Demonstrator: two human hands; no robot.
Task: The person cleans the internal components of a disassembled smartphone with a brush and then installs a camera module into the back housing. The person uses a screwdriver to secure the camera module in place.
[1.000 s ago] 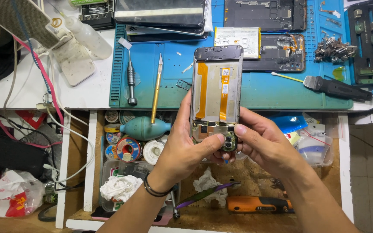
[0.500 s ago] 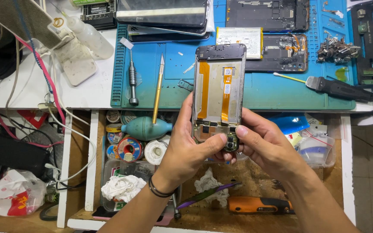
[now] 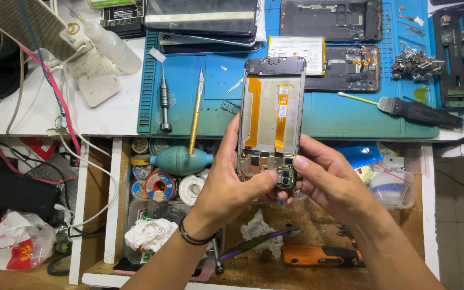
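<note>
I hold an opened smartphone frame [image 3: 271, 115] upright over the front edge of the blue work mat [image 3: 318, 115]. Its back is off, showing two orange flex cables and a small green circuit board [image 3: 267, 169] at the bottom end. My left hand [image 3: 226, 188] grips the phone's lower left side, thumb lying across the bottom board. From the right, my right hand [image 3: 331, 185] holds the lower corner, its thumb pressing on the board next to the left thumb.
On the mat lie a screwdriver [image 3: 164, 99], a yellow craft knife [image 3: 195, 113], a battery [image 3: 296, 51], phone parts, a black brush [image 3: 417, 113] and a screw pile [image 3: 414, 67]. The open drawer below holds a teal air blower [image 3: 181, 160], tape rolls, tissues and an orange tool [image 3: 320, 256].
The view has drifted a little, so phone and hands sit slightly to the right. Both thumbs stay on the bottom board.
</note>
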